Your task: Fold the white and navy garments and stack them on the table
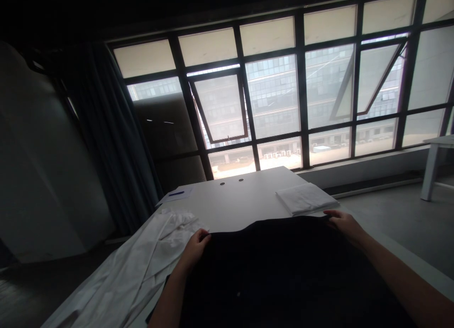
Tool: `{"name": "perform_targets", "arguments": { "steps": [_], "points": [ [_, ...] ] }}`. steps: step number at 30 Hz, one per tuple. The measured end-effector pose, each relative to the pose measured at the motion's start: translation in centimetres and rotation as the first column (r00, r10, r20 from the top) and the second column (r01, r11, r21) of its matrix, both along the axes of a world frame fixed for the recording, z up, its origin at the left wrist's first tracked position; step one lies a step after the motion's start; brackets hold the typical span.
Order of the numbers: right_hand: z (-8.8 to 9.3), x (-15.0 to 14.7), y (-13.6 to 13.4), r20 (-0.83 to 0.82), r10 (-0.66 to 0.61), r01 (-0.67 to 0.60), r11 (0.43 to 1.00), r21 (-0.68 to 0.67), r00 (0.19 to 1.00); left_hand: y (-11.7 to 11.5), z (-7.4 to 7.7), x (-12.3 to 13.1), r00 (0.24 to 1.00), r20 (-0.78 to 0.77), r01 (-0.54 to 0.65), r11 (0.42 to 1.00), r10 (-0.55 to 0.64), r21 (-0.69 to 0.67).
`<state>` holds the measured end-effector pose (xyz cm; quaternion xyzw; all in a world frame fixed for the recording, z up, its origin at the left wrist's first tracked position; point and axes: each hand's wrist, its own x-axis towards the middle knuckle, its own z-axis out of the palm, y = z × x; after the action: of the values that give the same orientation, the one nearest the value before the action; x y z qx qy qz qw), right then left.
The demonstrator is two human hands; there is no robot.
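A wide piece of black cloth (280,271) stretches between my two hands, its far edge pulled out and sagging a little on the left of the middle. My left hand (199,243) pinches the far left corner. At the far right corner my right hand (342,222) is closed on the same edge, thumb and fingers together. The lower part of the cloth runs out of the picture toward me, and its kind of garment or sheet cannot be made out. A small pale speck shows on its dark surface.
Crumpled white cloth (142,266) spreads along the left of the white table (227,200). Folded white cloth (305,198) lies at the right edge, beyond my right hand. Paper with a blue pen (176,194) rests at the far left corner. Windows and a dark curtain (109,129) stand behind.
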<state>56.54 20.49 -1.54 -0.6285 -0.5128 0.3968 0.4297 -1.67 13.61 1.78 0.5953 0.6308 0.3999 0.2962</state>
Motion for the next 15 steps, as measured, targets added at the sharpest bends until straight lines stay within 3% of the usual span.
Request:
{"name": "perform_targets", "arguments": {
  "steps": [4,8,12,15],
  "points": [
    [0.9,1.4,-0.5,0.001,0.087,-0.087,0.995,-0.053,0.996,-1.6,1.8,-0.7,0.986,-0.067,0.141,0.984,-0.149,-0.111],
    [1.5,3.9,-1.5,0.065,0.275,-0.262,0.952,-0.16,0.959,-3.4,3.4,-2.0,0.933,-0.116,0.287,0.899,-0.341,-0.331],
    [0.9,5.5,-2.2,0.152,0.39,-0.33,0.89,-0.314,0.908,-3.9,3.8,-3.0,0.893,-0.196,0.278,0.84,-0.404,-0.466],
    [0.1,5.1,-2.5,0.242,0.433,-0.277,0.828,-0.487,0.868,-3.8,3.5,-2.9,0.868,-0.26,0.235,0.812,-0.423,-0.535]
  ]
}}
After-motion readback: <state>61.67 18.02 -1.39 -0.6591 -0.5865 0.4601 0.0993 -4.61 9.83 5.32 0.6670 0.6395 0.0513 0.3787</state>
